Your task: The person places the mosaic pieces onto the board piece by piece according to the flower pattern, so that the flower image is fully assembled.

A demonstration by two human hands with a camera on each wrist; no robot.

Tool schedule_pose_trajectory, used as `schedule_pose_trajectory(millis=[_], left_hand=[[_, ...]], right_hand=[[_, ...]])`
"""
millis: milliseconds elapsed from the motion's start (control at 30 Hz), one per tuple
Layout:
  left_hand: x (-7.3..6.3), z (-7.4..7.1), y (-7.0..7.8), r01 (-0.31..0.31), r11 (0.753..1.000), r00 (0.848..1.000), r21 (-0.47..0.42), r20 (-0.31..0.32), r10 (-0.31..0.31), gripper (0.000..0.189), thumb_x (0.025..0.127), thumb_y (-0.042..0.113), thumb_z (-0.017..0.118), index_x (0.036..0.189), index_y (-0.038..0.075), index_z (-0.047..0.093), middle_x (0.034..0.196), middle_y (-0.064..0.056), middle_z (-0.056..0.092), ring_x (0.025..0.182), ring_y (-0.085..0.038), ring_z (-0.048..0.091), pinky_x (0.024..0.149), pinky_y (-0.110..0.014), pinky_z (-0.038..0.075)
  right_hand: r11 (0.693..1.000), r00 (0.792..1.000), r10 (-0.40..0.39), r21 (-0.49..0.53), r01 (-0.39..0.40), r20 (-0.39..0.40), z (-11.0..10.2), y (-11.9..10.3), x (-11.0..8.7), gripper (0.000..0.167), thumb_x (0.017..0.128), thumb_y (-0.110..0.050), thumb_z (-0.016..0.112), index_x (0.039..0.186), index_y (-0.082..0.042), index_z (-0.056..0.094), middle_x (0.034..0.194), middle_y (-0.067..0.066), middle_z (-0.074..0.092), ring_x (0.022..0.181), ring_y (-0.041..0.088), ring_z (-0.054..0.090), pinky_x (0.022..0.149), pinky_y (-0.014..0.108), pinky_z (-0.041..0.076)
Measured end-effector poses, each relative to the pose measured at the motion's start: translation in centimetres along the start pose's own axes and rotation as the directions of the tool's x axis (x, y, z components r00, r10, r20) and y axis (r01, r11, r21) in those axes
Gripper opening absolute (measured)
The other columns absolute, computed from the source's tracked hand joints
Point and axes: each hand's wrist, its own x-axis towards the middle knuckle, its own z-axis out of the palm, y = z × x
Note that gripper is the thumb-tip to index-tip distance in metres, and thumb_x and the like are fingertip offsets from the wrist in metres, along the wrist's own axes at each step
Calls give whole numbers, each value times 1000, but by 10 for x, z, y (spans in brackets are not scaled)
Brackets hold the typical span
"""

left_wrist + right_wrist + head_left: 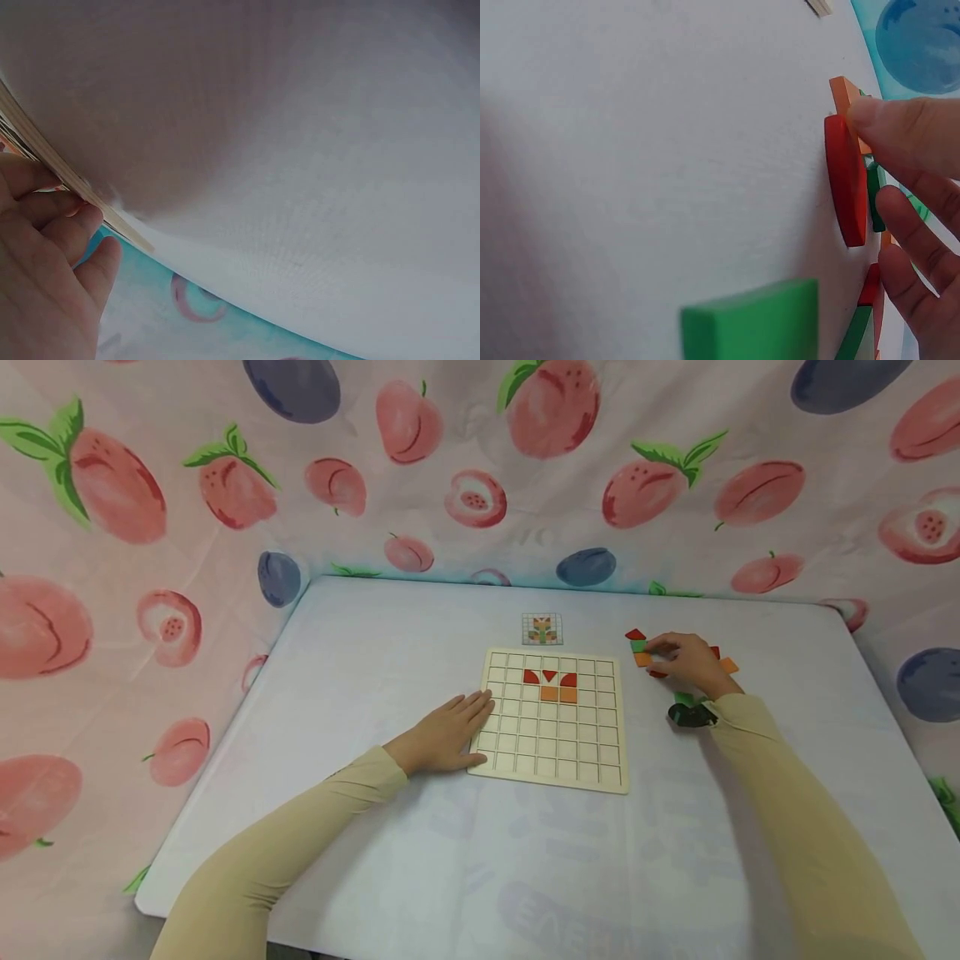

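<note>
My left hand [444, 733] rests at the left edge of a square wooden grid board [517, 752], fingers straight on its rim. Near the board's top lie red tiles [569, 680], with two orange square tiles [558, 694] below them. My right hand [686, 662] is over the loose tiles right of the board. Its thumb and index finger pinch an orange tile [845, 96]; the index fingertip is hidden in the right wrist view. Close by are a red curved-edge tile [846, 180] and a green tile [638, 646].
A small pattern card [542, 629] lies behind the board. More loose tiles sit around the right hand, among them a red triangle [635, 634], an orange one [729, 665] and a green piece [754, 322]. Fruit-printed cloth [450, 543] hangs behind the white table [360, 660].
</note>
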Motion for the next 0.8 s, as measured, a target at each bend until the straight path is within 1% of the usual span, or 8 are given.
schedule_pose_trajectory(millis=[200, 300, 433, 567, 700, 800], left_hand=[[1, 0, 0, 9, 1000, 1000, -5, 12, -9, 84, 94, 55, 40, 150, -1, 12, 158, -16, 9, 147, -27, 11, 120, -40, 15], [1, 0, 0, 10, 1000, 1000, 2, 16, -10, 84, 94, 56, 40, 150, -1, 11, 158, -16, 9, 147, -27, 10, 120, -39, 15], [1, -1, 0, 9, 1000, 1000, 11, 10, -9, 84, 94, 56, 39, 150, -1, 12, 158, -16, 10, 147, -27, 12, 120, -40, 16], [1, -1, 0, 7, 1000, 1000, 15, 10, -7, 85, 94, 57, 39, 150, -1, 12, 158, -16, 10, 147, -27, 12, 120, -39, 16], [2, 0, 0, 6, 1000, 1000, 18, 13, -6, 85, 94, 57, 38, 150, -1, 11, 158, -16, 9, 147, -27, 11, 120, -39, 16], [2, 1, -1, 3, 1000, 1000, 16, 9, -3, 85, 94, 57, 39, 150, -1, 12, 158, -16, 10, 147, -27, 12, 120, -39, 16]], right_hand=[[1000, 1000, 19, -5, -19, 8, 0, -2, 0, 33, 85, -10, 67, 116, 0, 61, 114, 24, 60, 104, 36, 54, 92, 51, 45], [1000, 1000, 5, -11, -5, 15, 0, -2, -1, 33, 85, -10, 68, 115, 1, 61, 111, 24, 61, 103, 36, 55, 90, 49, 45], [1000, 999, 5, -26, -4, 32, 0, -2, -1, 38, 84, -16, 70, 117, 2, 60, 112, 24, 59, 105, 36, 54, 91, 50, 44], [998, 999, 25, -51, -24, 31, 2, -2, -1, 43, 83, -19, 72, 118, 3, 59, 114, 24, 58, 106, 36, 52, 92, 50, 43], [996, 999, 27, -81, -25, 22, 4, -3, -1, 42, 82, -18, 72, 116, 4, 59, 112, 25, 58, 105, 37, 52, 92, 51, 43], [995, 999, 31, -95, -28, 32, 4, -3, 0, 41, 82, -19, 72, 115, 4, 60, 112, 25, 57, 104, 37, 51, 90, 52, 42]])
